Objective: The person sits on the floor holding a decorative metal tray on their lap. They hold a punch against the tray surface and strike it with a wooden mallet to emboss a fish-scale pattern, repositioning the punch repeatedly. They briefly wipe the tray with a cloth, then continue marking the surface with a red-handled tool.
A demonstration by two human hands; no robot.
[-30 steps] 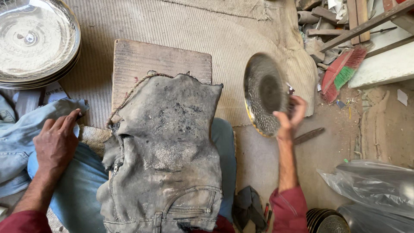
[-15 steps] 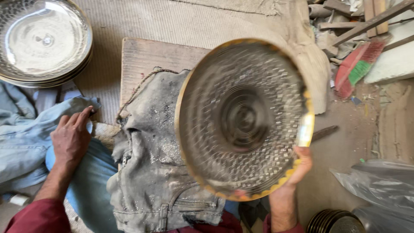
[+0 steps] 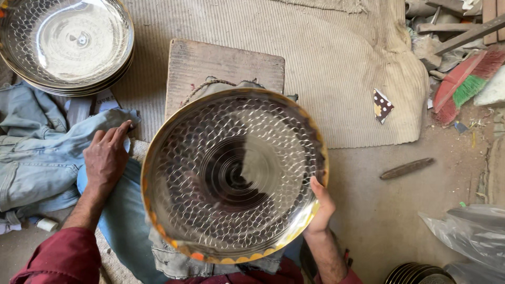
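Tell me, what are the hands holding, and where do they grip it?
The right hand holds a big hammered metal plate by its right rim. The left hand holds nothing; it rests flat on blue denim cloth.

Floor-level metalware workshop, dusty concrete floor (image 3: 389,221), stack of hammered metal plates (image 3: 66,44), worn woven mat (image 3: 336,79), wooden work block (image 3: 221,63), grimy denim rags (image 3: 37,152), scrap timber (image 3: 457,26), brush (image 3: 463,87), plastic sheeting (image 3: 468,231)

A round hammered metal plate (image 3: 234,173) with a gold rim, held face-up and seemingly level above the lap.
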